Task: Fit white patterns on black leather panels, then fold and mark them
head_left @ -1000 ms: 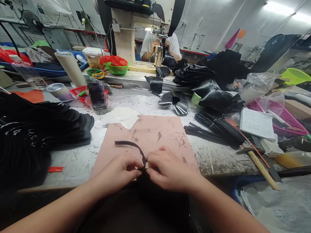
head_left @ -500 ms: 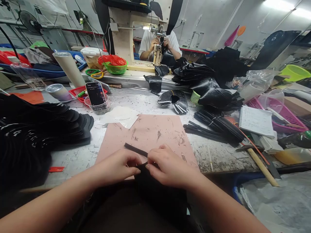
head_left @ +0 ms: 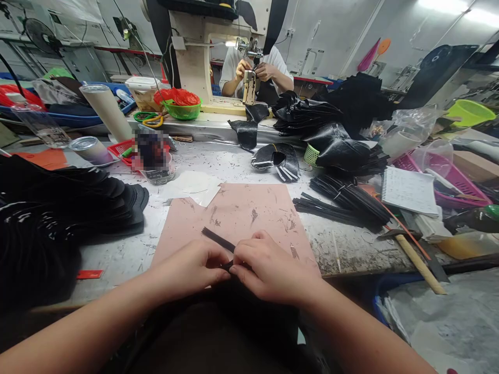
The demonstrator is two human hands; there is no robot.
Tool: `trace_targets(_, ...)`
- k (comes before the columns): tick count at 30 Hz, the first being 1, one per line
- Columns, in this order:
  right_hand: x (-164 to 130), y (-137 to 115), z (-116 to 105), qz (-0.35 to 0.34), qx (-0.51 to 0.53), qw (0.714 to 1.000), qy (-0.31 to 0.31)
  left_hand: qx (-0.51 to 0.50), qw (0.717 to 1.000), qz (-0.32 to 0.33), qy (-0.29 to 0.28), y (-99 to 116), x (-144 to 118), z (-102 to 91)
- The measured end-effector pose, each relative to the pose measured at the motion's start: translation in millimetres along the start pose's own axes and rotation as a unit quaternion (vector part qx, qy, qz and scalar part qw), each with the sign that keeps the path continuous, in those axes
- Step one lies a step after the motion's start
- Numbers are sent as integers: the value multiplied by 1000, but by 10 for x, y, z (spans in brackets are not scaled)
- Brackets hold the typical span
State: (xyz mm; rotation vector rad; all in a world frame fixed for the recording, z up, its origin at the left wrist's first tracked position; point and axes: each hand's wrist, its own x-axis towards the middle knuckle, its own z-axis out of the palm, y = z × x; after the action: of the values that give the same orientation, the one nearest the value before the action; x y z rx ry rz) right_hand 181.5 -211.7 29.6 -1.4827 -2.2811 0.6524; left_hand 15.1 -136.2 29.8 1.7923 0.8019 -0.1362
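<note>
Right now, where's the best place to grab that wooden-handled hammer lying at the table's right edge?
Probably the pale wooden-handled hammer is best gripped mid-handle, coming from the right front. Its bare handle sticks out over the table edge, while its dark head end lies among strips and clutter.

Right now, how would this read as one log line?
left hand: pinching black strip | right hand: pinching same strip | under: pink sheet

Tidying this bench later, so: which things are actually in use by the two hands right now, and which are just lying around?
In use:
left hand
right hand
black strip, pinched by both
pink sheet beneath

Lying about:
bundle of black strips
notebook
hammer
stack of black pieces
green bowl
</note>
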Motion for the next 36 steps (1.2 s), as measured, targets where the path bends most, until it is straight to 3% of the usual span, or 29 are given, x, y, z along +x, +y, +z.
trace_targets(11,6,148,-54,-8,32,999,24,-23,999,5,-42,60,-31,-38)
trace_targets(22,-28,54,-175,-6,4,1000,-3,98,994,33,-18,194,48,-25)
trace_targets(28,-66,151,-251,14,5,1000,17,87,995,34,-38,230,61,-31)
trace_targets(36,-110,99,-308,23,-9,999,32,32,998,52,-25,268,152,29)
